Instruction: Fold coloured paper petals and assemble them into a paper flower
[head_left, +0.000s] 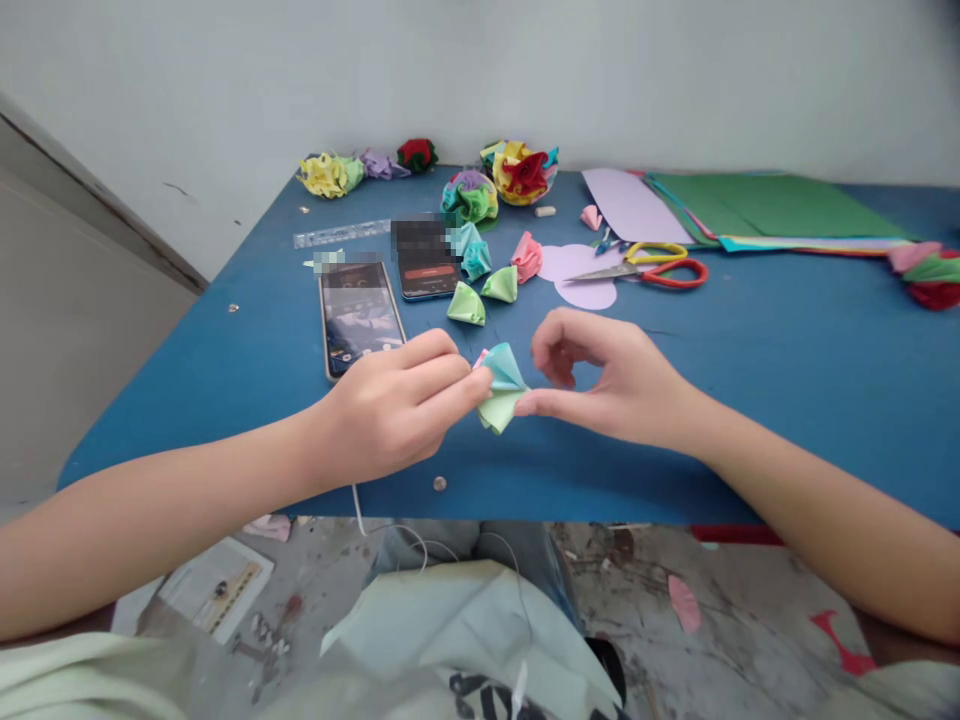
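Observation:
Over the front part of the blue table, my left hand (397,405) pinches a folded paper flower (505,368) with blue, light green and a little pink. My right hand (626,385) is just to its right, thumb stretched to the paper's pointed end and the other fingers curled, apart from the thumb. Whether that thumb presses on the paper or only touches it is hard to tell. Behind the hands lie loose folded petals: light green ones (466,305), a blue one (474,255) and a pink one (527,256).
Scissors (660,268) lie on a lilac paper cutout (589,292). Two phones, one nearer (361,310) and one farther (426,270), sit left of the petals, near a clear ruler (341,234). Finished paper flowers (525,175) line the back; coloured sheets (780,205) are stacked right.

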